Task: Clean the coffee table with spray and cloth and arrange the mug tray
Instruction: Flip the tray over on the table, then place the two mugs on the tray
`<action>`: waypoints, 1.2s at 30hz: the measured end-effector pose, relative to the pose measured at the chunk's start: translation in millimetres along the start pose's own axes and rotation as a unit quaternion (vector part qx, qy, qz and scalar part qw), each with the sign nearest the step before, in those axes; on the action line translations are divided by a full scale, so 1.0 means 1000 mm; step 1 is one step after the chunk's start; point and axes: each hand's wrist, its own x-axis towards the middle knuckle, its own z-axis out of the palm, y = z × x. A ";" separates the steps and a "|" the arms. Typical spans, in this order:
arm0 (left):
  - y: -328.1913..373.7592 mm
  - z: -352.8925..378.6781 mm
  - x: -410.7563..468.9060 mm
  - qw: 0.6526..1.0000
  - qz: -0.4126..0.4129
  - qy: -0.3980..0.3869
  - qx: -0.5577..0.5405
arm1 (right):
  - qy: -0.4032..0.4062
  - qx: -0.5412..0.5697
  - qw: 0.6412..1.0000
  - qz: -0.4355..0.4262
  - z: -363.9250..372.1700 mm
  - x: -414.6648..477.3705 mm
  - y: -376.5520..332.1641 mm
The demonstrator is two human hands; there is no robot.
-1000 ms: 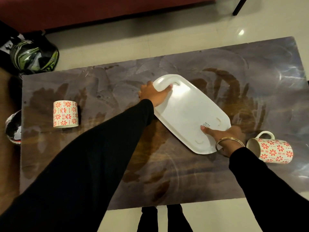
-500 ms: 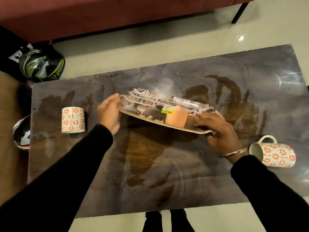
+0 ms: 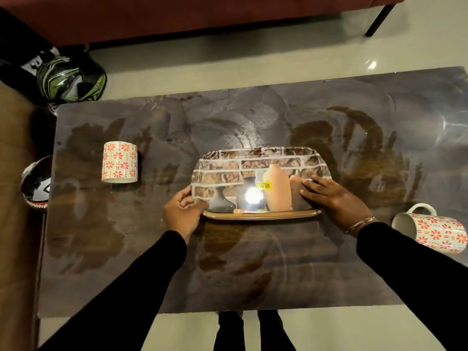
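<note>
Flipped print-side up, tray (image 3: pixel 253 168) now runs left-right.

A small yellow rectangular sticker (image 3: pixel 263 185) sat on the oblong glossy tray printed with a brick wall and vases (image 3: pixel 253 160), beside the neck of the printed orange vase. Its dark print read about "79.00"; a small mark before the digits was too blurred to make out. The green-and-black helmet (image 3: pixel 71 79) on the floor bore pale markings, none legible.
</note>
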 end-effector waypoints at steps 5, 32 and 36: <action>-0.009 -0.001 -0.001 0.992 0.019 0.051 0.117 | -0.010 0.011 0.999 0.035 0.001 0.009 0.000; 0.020 0.077 -0.064 0.879 0.367 0.009 0.304 | 0.065 0.138 0.966 0.208 0.009 -0.036 -0.031; 0.022 0.132 -0.091 0.863 0.389 -0.056 0.316 | 0.093 0.140 0.957 0.236 -0.003 -0.068 -0.021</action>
